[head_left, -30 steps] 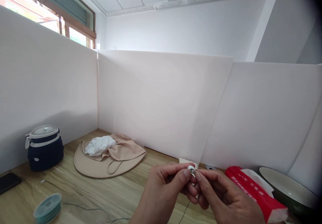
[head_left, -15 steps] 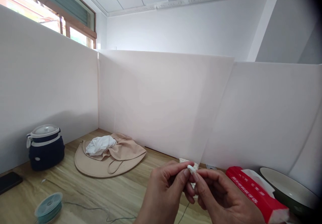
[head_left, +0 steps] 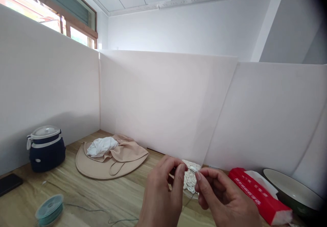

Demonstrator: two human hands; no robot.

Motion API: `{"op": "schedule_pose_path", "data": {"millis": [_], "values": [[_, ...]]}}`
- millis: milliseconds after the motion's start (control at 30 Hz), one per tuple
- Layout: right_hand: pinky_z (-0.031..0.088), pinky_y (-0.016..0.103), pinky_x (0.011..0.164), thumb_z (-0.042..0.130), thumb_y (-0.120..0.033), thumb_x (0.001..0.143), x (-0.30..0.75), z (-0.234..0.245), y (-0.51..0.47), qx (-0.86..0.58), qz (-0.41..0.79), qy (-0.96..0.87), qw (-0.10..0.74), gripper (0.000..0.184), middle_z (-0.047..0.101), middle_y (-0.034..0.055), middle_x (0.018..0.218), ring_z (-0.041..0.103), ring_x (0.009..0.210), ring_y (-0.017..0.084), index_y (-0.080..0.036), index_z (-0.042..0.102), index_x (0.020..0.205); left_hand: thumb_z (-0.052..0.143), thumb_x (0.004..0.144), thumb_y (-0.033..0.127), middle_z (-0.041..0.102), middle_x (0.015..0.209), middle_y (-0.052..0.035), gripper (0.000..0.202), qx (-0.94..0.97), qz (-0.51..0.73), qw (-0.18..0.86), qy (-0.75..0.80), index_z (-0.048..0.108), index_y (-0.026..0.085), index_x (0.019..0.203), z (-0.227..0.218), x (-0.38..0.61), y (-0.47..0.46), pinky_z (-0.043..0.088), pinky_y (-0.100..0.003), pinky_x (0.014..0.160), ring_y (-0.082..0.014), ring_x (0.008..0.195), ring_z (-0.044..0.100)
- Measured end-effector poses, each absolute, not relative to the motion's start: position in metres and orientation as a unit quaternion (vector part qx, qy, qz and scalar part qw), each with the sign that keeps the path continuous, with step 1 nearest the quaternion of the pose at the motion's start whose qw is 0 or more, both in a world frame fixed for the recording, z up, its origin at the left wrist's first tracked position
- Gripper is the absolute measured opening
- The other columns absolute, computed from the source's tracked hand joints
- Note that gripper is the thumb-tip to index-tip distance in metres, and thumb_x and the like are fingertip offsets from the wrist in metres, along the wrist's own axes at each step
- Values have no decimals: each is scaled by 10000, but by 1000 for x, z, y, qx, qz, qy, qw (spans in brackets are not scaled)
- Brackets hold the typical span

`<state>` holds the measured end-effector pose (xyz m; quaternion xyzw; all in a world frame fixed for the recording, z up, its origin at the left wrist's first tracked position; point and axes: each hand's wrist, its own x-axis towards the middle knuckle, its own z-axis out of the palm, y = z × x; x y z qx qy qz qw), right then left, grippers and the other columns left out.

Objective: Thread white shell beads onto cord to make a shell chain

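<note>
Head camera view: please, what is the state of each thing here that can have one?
left hand, raised, fingertips pinched
right hand, raised, fingertips pinched, apart from left hand
white coiled cord, lying behind the hands
navy food container, lid on
teal thread spool, on the table, thread trailing
red tissue box, white tissue showing at one end
dark green bowl, upright

Rough white crochet (head_left: 190,179), matt wood-grain tabletop (head_left: 122,196), glossy enamel bowl (head_left: 288,186), red paper box (head_left: 255,194)
</note>
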<state>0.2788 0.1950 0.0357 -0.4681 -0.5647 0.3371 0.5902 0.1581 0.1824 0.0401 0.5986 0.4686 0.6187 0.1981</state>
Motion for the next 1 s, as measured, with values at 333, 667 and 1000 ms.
{"op": "schedule_pose_path", "data": {"millis": [333, 667, 1000], "values": [[398, 169, 407, 631, -537, 729, 281, 33, 202, -485, 371, -587, 531, 336, 596, -36, 510, 489, 412, 92, -214, 674, 809, 565, 848, 325, 630, 675, -40, 239, 470, 626, 526, 335, 641, 101, 814, 45, 157, 188, 543, -258, 583, -133, 597, 610], [507, 221, 547, 636, -357, 774, 279, 33, 196, -421, 190, -652, 601, 118, 648, 19, 920, 587, 680, 153, -261, 692, 812, 595, 833, 334, 679, 694, -67, 255, 513, 618, 473, 361, 680, 96, 801, 45, 159, 186, 567, -315, 654, -176, 643, 652], [482, 174, 468, 694, -468, 691, 282, 39, 196, -474, 349, -582, 561, 248, 660, -27, 608, 568, 476, 112, -224, 669, 731, 580, 851, 306, 670, 639, -30, 215, 559, 623, 378, 394, 718, 142, 835, 39, 166, 185, 534, -201, 550, -139, 570, 648]]}}
